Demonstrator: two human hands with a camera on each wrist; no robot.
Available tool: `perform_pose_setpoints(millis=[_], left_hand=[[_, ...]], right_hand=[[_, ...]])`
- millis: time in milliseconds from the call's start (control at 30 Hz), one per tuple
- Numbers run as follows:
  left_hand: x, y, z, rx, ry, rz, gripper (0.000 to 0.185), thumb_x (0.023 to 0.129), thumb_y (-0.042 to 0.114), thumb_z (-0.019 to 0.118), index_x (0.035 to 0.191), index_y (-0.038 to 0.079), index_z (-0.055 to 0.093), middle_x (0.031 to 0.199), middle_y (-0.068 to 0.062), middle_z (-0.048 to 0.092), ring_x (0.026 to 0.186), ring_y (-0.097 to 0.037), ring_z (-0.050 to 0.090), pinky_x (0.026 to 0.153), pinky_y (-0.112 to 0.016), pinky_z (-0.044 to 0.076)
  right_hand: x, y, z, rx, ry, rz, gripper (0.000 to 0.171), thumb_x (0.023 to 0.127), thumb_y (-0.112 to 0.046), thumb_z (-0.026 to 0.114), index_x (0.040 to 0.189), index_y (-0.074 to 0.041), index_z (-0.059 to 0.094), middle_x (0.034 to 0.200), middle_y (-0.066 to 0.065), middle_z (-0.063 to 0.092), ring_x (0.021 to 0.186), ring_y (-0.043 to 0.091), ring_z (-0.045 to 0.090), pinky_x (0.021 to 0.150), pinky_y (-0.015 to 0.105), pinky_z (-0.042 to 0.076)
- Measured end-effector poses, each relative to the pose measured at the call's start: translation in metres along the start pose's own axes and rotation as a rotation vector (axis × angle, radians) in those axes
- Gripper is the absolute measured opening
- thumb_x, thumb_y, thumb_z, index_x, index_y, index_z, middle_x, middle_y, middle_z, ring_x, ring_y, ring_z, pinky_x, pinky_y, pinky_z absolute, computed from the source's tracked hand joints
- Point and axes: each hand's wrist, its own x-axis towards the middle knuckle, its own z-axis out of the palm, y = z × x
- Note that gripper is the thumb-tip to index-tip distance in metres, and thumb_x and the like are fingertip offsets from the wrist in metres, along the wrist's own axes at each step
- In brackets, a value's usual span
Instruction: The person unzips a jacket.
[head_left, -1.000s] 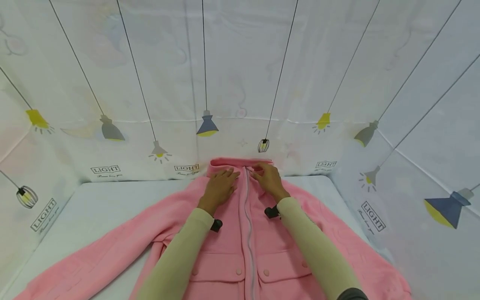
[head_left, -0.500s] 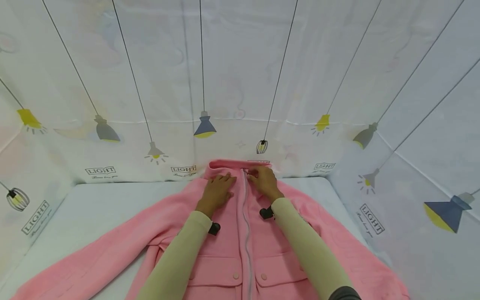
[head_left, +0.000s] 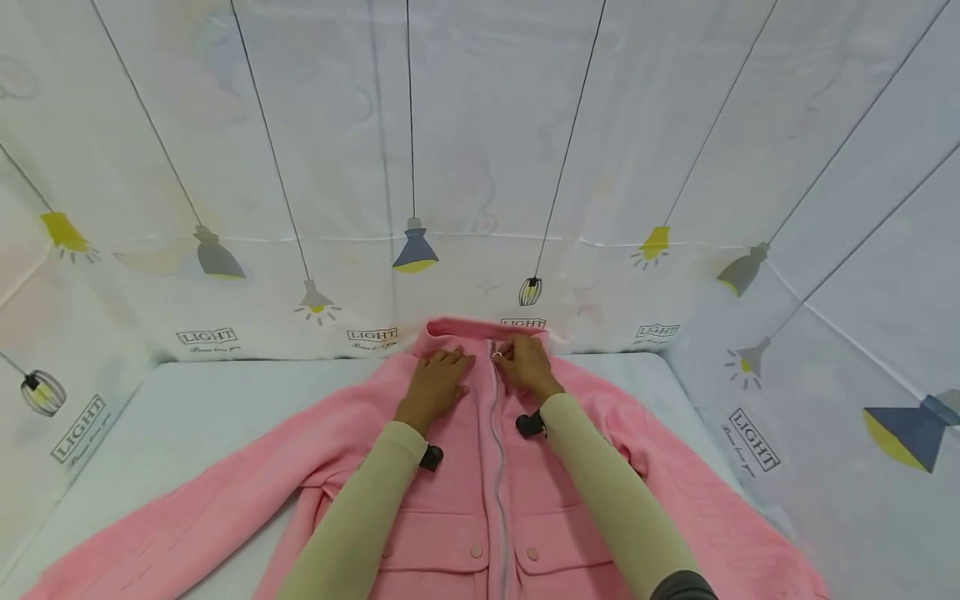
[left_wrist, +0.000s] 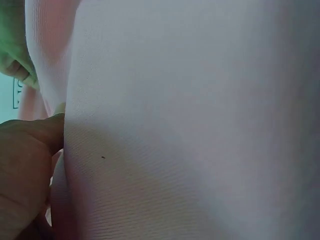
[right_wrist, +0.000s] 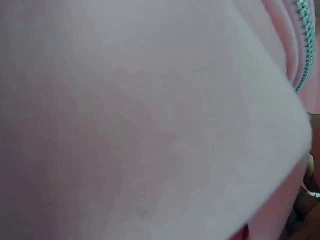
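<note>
A pink jacket (head_left: 450,467) lies front up, its zipper (head_left: 497,450) running down the middle to the lower edge of the head view. My right hand (head_left: 527,367) pinches a small ring-like zipper pull (head_left: 497,356) just below the collar (head_left: 457,327). On the other side of the zipper, my left hand (head_left: 435,383) rests on the upper chest, fingers spread toward the collar. In the left wrist view, pink cloth hides most of that hand's fingers. Zipper teeth (right_wrist: 306,40) show at the upper right of the right wrist view, where cloth fills most of the picture.
The jacket lies on a white table (head_left: 225,417); one sleeve (head_left: 187,508) reaches to the lower left, the other (head_left: 720,500) to the lower right. Pocket flaps (head_left: 438,537) with buttons sit below the hands. Behind stands a white backdrop (head_left: 480,167) printed with lamps.
My right hand has shifted slightly down and toward the zipper, and the ring-like pull now shows at its fingertips. The left hand stays nearly in place.
</note>
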Motion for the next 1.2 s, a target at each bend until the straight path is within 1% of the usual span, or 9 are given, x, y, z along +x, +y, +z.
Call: perform_pose_setpoints(millis=[133,233,367,533,633,767,933,1100,1200], left_hand=[[0.003,-0.001,0.004,0.011,-0.006,0.007,0.055,0.103,0.028,0.070,0.154,0.014,0.055,0.164,-0.014,0.051,0.150,-0.037,0.048,0.115,-0.063,0.043],[0.006,0.003,0.002,0.032,-0.014,0.007,0.056,0.104,0.027,0.069,0.157,0.014,0.052,0.165,-0.014,0.049,0.151,-0.038,0.047,0.116,-0.063,0.042],[0.008,0.009,-0.006,0.060,-0.001,0.009,0.057,0.105,0.027,0.068,0.158,0.015,0.050,0.165,-0.013,0.049,0.150,-0.037,0.047,0.115,-0.061,0.043],[0.009,0.012,-0.010,0.084,0.010,0.013,0.056,0.105,0.026,0.068,0.158,0.013,0.051,0.163,-0.013,0.051,0.148,-0.037,0.050,0.112,-0.060,0.046],[0.010,0.013,-0.009,0.097,0.008,0.014,0.056,0.105,0.027,0.068,0.157,0.013,0.052,0.163,-0.014,0.052,0.147,-0.037,0.051,0.111,-0.060,0.047],[0.012,0.014,-0.005,0.099,-0.001,0.015,0.055,0.106,0.028,0.067,0.157,0.014,0.053,0.163,-0.013,0.051,0.149,-0.036,0.050,0.113,-0.060,0.046],[0.014,0.016,-0.002,0.088,-0.022,0.015,0.056,0.107,0.029,0.064,0.159,0.016,0.050,0.165,-0.013,0.049,0.150,-0.037,0.047,0.115,-0.061,0.045],[0.015,0.018,-0.003,0.116,-0.005,0.004,0.063,0.106,0.031,0.067,0.163,0.020,0.045,0.164,-0.012,0.051,0.148,-0.037,0.050,0.112,-0.060,0.048],[0.016,0.016,0.002,0.165,0.042,0.012,0.065,0.105,0.031,0.068,0.165,0.023,0.043,0.160,-0.011,0.056,0.141,-0.036,0.056,0.106,-0.055,0.053]], right_hand=[[-0.004,-0.003,-0.003,0.063,0.010,0.040,0.014,0.102,-0.023,0.070,0.111,-0.012,0.071,0.105,0.007,0.076,0.099,0.022,0.071,0.090,0.039,0.057],[-0.007,-0.008,-0.008,0.155,0.030,0.032,0.014,0.103,-0.019,0.069,0.113,-0.010,0.067,0.104,0.010,0.074,0.096,0.024,0.068,0.086,0.036,0.054],[-0.008,-0.012,-0.014,0.253,0.033,-0.013,0.014,0.104,-0.015,0.068,0.113,-0.007,0.075,0.107,0.013,0.077,0.095,0.027,0.071,0.078,0.035,0.053],[-0.005,-0.009,-0.014,0.300,0.037,-0.012,0.018,0.102,-0.017,0.071,0.114,-0.012,0.084,0.124,0.006,0.078,0.109,0.026,0.075,0.086,0.035,0.057],[-0.003,-0.006,-0.013,0.319,0.069,0.007,0.017,0.096,-0.021,0.080,0.111,-0.015,0.086,0.116,0.004,0.082,0.104,0.023,0.078,0.086,0.035,0.059],[-0.004,-0.002,-0.012,0.278,0.174,0.020,0.019,0.087,-0.028,0.091,0.102,-0.017,0.088,0.093,0.001,0.084,0.088,0.019,0.080,0.078,0.035,0.060],[-0.006,0.002,-0.012,0.114,0.302,-0.051,0.014,0.094,-0.027,0.084,0.098,-0.015,0.088,0.086,0.003,0.083,0.080,0.023,0.077,0.076,0.043,0.058],[-0.006,0.005,-0.013,0.029,0.298,-0.120,0.014,0.098,-0.025,0.079,0.102,-0.014,0.086,0.092,0.004,0.083,0.087,0.025,0.076,0.078,0.046,0.058],[-0.006,0.005,-0.013,0.029,0.260,-0.152,0.012,0.098,-0.021,0.079,0.103,-0.012,0.085,0.094,0.005,0.083,0.090,0.025,0.077,0.081,0.045,0.059]])
